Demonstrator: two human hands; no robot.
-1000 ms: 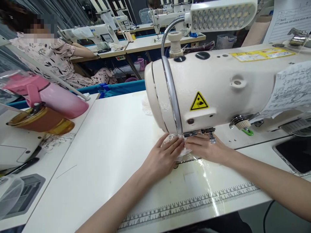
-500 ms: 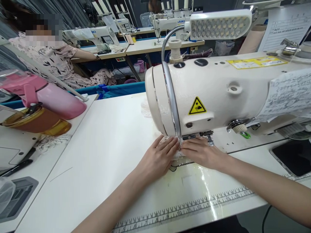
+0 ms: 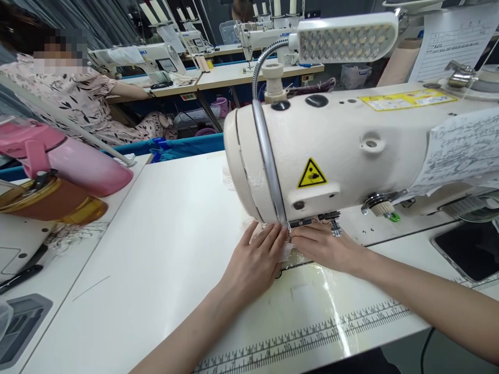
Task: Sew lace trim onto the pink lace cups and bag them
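Note:
A white sewing machine (image 3: 339, 135) fills the right half of the head view. Under its head lies a small piece of pale lace fabric (image 3: 286, 252), mostly covered by the machine and my fingers. My left hand (image 3: 255, 254) rests flat on the lace, left of the needle area, with its fingers stretched forward. On the other side, my right hand (image 3: 325, 245) has its fingers bent and pressed together at the lace edge, close to the presser foot. The needle itself is hidden behind the machine head and my fingers.
A printed ruler (image 3: 296, 340) runs along the table's front edge. At right lies a phone (image 3: 470, 252). A pink bottle (image 3: 83, 161) and an amber container (image 3: 58, 200) stand at left. Beyond the blue cloth trough (image 3: 195, 143), a person (image 3: 78, 98) sits by another machine.
The whole view has shifted slightly. My left hand stays on the lace, and a little more of the fabric shows beside its fingertips. My right hand has hardly moved.

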